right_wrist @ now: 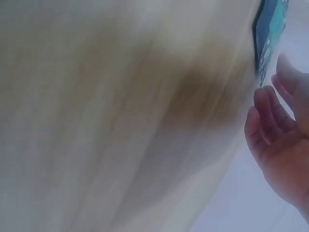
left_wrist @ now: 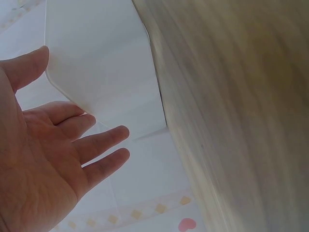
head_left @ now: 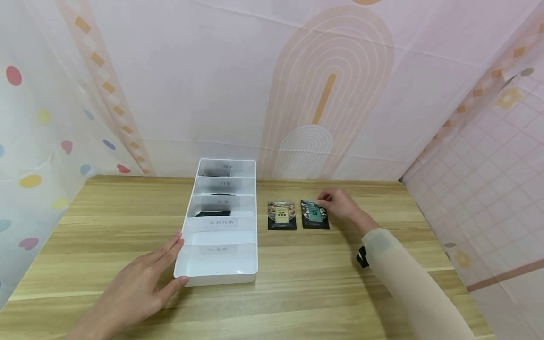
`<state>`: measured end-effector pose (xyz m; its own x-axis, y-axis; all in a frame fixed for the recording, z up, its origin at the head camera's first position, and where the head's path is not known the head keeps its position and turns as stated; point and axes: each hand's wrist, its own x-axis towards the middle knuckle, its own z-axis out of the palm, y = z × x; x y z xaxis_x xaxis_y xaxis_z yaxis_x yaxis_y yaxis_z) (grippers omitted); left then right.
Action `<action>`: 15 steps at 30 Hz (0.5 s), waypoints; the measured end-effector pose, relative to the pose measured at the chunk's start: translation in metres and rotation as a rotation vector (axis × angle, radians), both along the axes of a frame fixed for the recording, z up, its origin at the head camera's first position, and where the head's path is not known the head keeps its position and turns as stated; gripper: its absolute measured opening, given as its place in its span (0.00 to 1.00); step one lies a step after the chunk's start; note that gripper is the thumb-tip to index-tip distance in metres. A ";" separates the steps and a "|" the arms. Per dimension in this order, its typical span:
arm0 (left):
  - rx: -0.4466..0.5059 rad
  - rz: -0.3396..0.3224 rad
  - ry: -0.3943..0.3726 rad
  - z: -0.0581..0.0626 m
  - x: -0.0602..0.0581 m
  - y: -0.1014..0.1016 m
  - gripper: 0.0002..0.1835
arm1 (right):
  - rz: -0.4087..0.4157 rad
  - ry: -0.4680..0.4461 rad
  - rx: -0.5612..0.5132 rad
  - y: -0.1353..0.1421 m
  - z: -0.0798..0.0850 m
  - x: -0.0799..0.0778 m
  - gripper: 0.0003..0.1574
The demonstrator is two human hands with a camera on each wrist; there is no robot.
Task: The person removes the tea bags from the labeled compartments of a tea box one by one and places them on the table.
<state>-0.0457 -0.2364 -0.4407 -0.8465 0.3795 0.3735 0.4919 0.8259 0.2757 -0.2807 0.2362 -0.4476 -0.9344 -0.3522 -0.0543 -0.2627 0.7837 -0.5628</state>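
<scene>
My left hand is at the near left corner of a long white divided box, its fingers along the left side and its thumb at the front. The left wrist view shows the thumb on the rim of the box, with the fingers spread, two of them at its edge. My right hand has its curled fingertips at the upper right corner of a black packet with a teal label. In the right wrist view the packet lies right at the fingertips. A second black packet with a yellow label lies to its left.
Dark packets sit in the far compartments of the box, which carry printed labels on their dividers. The wooden table ends at a patterned curtain at the back. A small black item shows beside the right sleeve.
</scene>
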 end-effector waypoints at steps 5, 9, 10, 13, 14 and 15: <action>-0.003 -0.003 0.008 0.000 0.000 0.000 0.43 | -0.019 -0.009 -0.029 0.005 0.005 0.002 0.12; -0.002 -0.004 0.012 0.000 0.000 0.000 0.43 | -0.014 0.014 -0.051 0.009 0.009 0.007 0.13; -0.003 -0.003 0.011 0.000 0.000 0.000 0.43 | -0.012 0.025 -0.056 0.010 0.010 0.008 0.13; -0.005 0.002 0.007 0.001 0.000 0.001 0.43 | -0.009 0.056 -0.073 0.012 0.012 0.012 0.14; -0.007 0.003 0.007 0.001 0.000 0.001 0.43 | -0.006 0.068 -0.073 0.013 0.012 0.013 0.14; -0.008 0.004 0.007 0.001 0.000 0.001 0.43 | -0.007 0.076 -0.075 0.013 0.013 0.014 0.14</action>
<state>-0.0457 -0.2356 -0.4400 -0.8451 0.3793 0.3768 0.4909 0.8297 0.2658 -0.2668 0.2489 -0.4348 -0.9371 -0.3464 0.0428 -0.3017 0.7421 -0.5985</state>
